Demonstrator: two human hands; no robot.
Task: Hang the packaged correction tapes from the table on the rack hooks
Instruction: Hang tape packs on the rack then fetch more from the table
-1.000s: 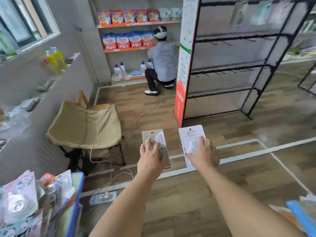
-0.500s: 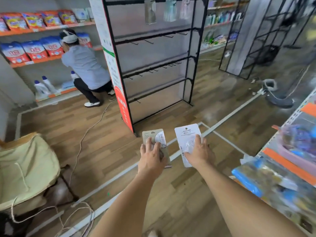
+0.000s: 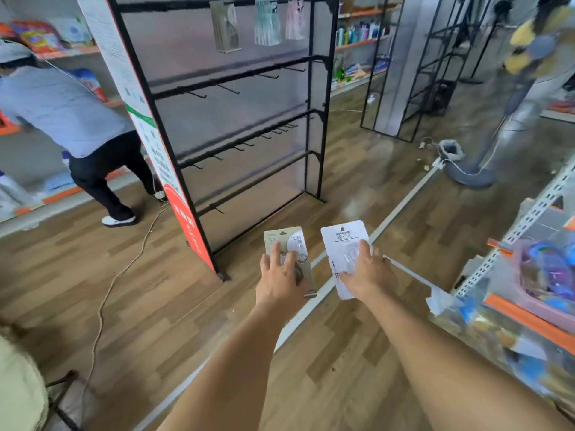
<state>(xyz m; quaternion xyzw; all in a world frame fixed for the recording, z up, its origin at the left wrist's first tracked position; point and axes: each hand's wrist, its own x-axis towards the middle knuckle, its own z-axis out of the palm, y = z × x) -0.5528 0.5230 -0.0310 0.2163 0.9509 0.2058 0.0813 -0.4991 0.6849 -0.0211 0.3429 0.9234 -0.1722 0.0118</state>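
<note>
Left hand (image 3: 281,279) grip grasping tan correction tape pack (image 3: 287,244); right hand (image 3: 367,270) grip grasping white pack (image 3: 343,236); black rack (image 3: 323,98) ahead, three packs (image 3: 266,23) hung on top hooks.

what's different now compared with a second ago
The view has swung right and closer to the black rack; the table and folding chair have left the frame. The other person has gone from crouching to standing bent. Unchanged: the left hand holds the beige pack, the right hand the white pack.
</note>
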